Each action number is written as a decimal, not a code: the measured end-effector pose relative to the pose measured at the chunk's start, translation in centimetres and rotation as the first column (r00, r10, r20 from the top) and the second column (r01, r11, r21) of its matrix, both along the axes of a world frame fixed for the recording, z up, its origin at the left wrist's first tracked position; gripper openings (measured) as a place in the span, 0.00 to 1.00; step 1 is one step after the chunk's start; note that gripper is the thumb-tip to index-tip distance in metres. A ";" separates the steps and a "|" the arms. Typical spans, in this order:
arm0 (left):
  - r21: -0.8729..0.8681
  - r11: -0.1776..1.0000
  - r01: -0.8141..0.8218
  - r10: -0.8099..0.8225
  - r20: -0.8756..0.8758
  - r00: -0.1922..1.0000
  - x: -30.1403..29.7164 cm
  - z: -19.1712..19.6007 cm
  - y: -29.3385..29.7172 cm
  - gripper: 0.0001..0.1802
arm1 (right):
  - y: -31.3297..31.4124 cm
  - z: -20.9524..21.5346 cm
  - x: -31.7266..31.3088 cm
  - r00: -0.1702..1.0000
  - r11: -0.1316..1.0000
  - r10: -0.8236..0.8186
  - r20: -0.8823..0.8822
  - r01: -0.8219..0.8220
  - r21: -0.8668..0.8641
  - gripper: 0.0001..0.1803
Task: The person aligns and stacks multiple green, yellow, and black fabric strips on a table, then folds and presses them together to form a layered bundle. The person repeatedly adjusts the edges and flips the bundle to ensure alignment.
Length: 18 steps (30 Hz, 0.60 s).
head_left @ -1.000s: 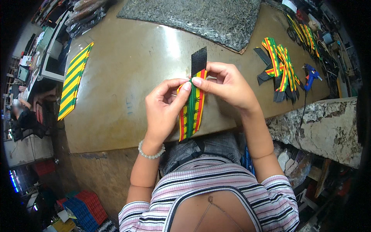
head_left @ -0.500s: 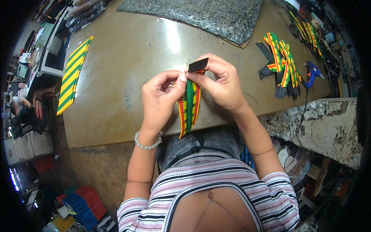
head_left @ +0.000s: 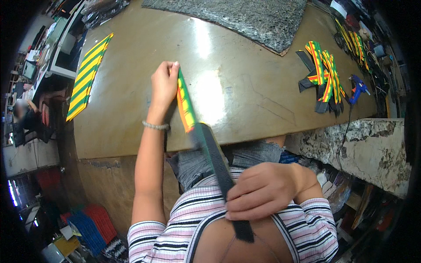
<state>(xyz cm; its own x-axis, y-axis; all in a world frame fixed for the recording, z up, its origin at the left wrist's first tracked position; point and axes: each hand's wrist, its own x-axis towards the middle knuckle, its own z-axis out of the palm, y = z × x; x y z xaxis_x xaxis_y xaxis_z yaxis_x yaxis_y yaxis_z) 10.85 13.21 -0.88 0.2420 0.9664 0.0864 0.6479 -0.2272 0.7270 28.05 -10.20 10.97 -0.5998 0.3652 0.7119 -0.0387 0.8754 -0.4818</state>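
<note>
Between my hands stretches a fabric strap (head_left: 186, 107), green, yellow and red at its far end and black webbing (head_left: 215, 160) at its near end. My left hand (head_left: 165, 84) pinches the coloured end above the table. Close to my chest, my right hand (head_left: 265, 191) is closed around the black part. A short black tail sticks out below those fingers. The part near the join looks slightly blurred.
Similar straps (head_left: 322, 76) lie crossed in a pile at the table's right, beside a blue glue gun (head_left: 358, 89) with a cord. Yellow-green striped strips (head_left: 90, 79) rest at the left. A dark mottled slab (head_left: 245, 19) covers the far edge. Someone (head_left: 26, 116) sits far left.
My hands have moved apart. The left went up and left with the coloured end; the right came down toward my chest, drawing the black part out straight.
</note>
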 end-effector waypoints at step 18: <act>0.167 0.875 0.455 -0.296 -0.559 0.775 -1.6 -0.2 -10.7 0.31 | 4.7 -10.9 -3.0 0.615 0.417 -0.766 0.187 0.696 -0.585 0.12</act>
